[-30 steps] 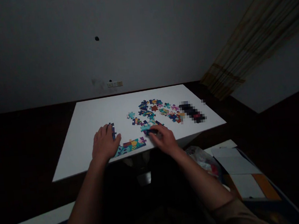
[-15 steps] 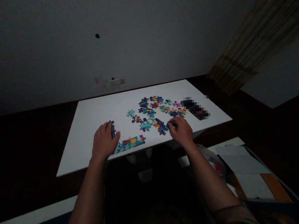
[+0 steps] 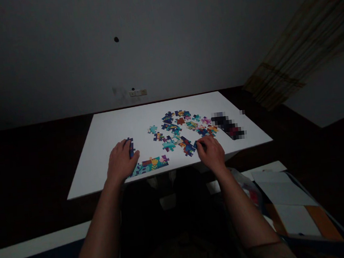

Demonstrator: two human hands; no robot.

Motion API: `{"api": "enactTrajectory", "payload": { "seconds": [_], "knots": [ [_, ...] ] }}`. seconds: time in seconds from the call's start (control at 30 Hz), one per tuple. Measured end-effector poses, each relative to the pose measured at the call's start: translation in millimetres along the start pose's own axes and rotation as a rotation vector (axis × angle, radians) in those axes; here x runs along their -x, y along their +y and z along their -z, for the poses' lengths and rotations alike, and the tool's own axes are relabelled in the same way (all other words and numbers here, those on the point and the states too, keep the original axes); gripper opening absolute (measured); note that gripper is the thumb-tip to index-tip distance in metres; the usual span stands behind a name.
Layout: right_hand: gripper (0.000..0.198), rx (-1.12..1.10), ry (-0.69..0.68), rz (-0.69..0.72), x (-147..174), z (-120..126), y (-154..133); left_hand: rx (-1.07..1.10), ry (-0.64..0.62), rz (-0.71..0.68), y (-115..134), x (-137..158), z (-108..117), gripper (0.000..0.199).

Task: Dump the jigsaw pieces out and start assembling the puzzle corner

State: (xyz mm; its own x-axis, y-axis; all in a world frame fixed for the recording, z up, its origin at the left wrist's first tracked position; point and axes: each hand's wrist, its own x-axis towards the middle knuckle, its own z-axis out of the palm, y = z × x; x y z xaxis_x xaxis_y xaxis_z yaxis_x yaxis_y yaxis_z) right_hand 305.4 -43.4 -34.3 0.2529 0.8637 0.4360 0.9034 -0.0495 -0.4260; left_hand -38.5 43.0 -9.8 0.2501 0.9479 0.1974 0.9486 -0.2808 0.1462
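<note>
My left hand [image 3: 120, 160] lies spread over the left side of a joined puzzle section, its fingers on a strip of dark blue pieces [image 3: 131, 148]. Along the table's front edge runs a joined row of teal, yellow and purple pieces [image 3: 151, 164], partly covered by that hand. My right hand [image 3: 211, 151] is closed, with thumb and fingers pinching a dark puzzle piece [image 3: 195, 144] low over the table. Just left of it lie loose dark blue and orange pieces [image 3: 188, 148]. Farther back, several loose pieces [image 3: 172, 127] are scattered in a heap.
The white table [image 3: 84, 166] stands before a grey wall. A pixelated dark object [image 3: 228, 126] lies at its right. Below right, papers [image 3: 288, 199] and a clear plastic bag [image 3: 247, 184] rest on a lower surface. A curtain [image 3: 287, 65] hangs at the right.
The view has shifted slightly, so the table appears a little farther right. Both hands keep nearly the same places over the pieces.
</note>
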Motion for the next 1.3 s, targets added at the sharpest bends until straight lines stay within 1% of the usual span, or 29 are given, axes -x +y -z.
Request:
{"api": "enactTrajectory", "payload": {
  "seconds": [0.53,0.8,1.03,1.17,1.3],
  "knots": [
    [0.022,0.007,-0.008,0.001,-0.2,1.2,-1.4,0.001,0.012,-0.022,0.1,-0.6,0.1,0.058],
    [0.022,0.01,-0.015,0.0,-0.8,2.0,-2.0,0.02,0.024,-0.01,-1.0,-0.4,-2.2,0.059],
    [0.023,-0.036,-0.007,-0.015,0.1,5.3,-4.2,0.031,0.032,-0.046,-1.7,-1.8,-1.2,0.059],
    [0.02,-0.128,-0.009,0.082,13.0,10.0,-0.6,0.02,0.033,-0.055,-2.4,-3.4,-1.8,0.059],
    [0.019,-0.122,-0.099,0.2,30.7,14.2,-1.5,0.0,0.035,-0.061,-3.0,-4.1,-3.5,0.059]
  ]
}}
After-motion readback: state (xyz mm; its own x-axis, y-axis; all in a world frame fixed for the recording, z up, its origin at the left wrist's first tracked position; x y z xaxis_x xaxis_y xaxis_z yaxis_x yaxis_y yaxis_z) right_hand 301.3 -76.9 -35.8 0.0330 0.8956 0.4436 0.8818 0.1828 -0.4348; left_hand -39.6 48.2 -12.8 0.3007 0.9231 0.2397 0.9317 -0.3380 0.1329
